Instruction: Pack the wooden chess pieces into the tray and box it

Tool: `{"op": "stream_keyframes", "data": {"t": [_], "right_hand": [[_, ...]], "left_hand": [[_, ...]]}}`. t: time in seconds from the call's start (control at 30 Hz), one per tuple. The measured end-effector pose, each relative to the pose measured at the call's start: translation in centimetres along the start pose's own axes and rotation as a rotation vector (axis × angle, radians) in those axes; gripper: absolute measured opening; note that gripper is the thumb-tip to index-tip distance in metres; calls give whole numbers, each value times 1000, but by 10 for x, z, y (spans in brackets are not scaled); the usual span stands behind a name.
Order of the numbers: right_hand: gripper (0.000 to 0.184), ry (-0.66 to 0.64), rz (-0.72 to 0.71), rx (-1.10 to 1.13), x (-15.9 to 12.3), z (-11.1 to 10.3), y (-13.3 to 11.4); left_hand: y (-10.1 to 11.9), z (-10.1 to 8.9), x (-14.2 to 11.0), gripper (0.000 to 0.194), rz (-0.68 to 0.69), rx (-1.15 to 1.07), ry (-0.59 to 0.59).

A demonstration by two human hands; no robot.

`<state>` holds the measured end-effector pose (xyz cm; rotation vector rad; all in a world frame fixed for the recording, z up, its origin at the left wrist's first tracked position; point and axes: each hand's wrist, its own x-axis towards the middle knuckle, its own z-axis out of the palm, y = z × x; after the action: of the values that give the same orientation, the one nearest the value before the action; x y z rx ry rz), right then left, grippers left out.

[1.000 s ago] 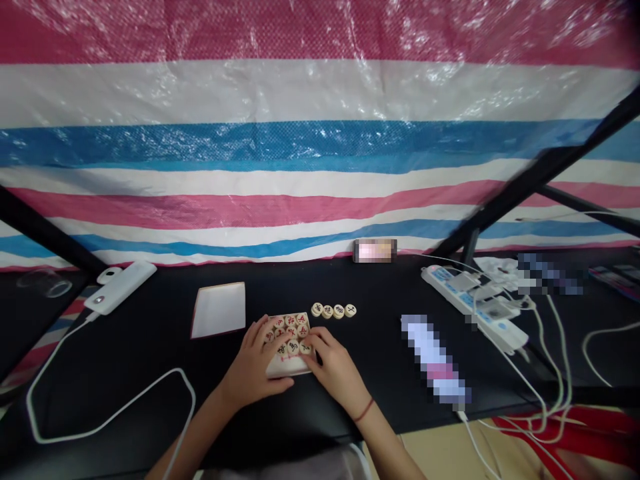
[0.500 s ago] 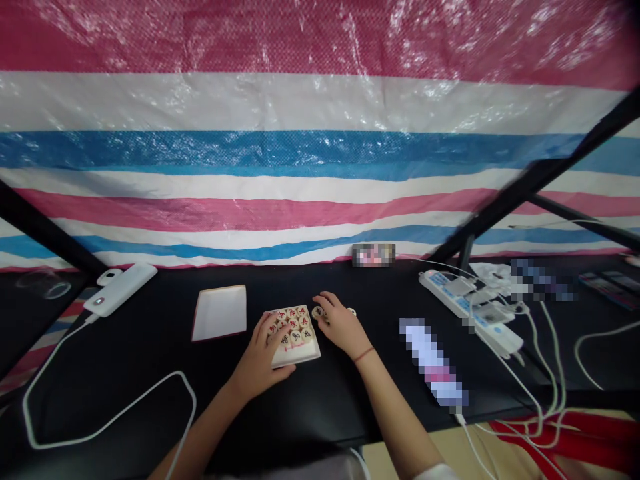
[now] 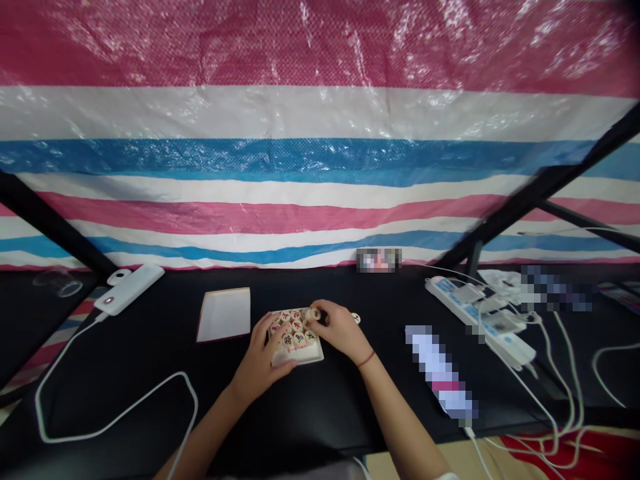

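Note:
A small white box (image 3: pixel 313 355) holds rows of round Chinese chess pieces (image 3: pixel 297 326) with red and black characters. My left hand (image 3: pixel 263 350) grips the box at its left side, fingers over the left pieces and thumb along the near edge. Between the thumb and fingers of my right hand (image 3: pixel 340 330) is a Chinese chess piece (image 3: pixel 313 313), held above the box's far right corner. Another loose piece (image 3: pixel 355 318) lies on the table just beyond my right hand, partly hidden by it.
An upturned box lid (image 3: pixel 225 315) lies to the left. A white power bank (image 3: pixel 133 290) with a cable stands further left, near a clear cup (image 3: pixel 70 285). On the right are a blurred phone-like object (image 3: pixel 440 373) and a power strip (image 3: pixel 480 320) with cables. Striped sheeting (image 3: pixel 300 160) hangs behind.
My right hand has moved left, bringing the Chinese chess piece from the table beside the box to above its right side. The left hand stays on the box. The view has shifted slightly.

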<state>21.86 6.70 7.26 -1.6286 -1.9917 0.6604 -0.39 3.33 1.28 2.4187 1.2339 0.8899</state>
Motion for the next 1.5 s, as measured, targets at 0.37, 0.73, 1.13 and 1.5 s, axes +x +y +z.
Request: {"op": "stream_keyframes", "data": {"t": [0.37,0.73,1.13,1.5], "right_hand": [[38,-187,89,783,-14,29,-21],[41,-45,198,843,-21,27,8],[37,-47,191,834,-30,30,6],[33,-83,187,806,-36,34,4]], "left_hand": [[16,-36,8,24,-151,-158,29],[2,-16,-14,6,1,-162,32],[0,-14,-17,7,167,100,39],[3,-13,-19,13,101,97,57]]}}
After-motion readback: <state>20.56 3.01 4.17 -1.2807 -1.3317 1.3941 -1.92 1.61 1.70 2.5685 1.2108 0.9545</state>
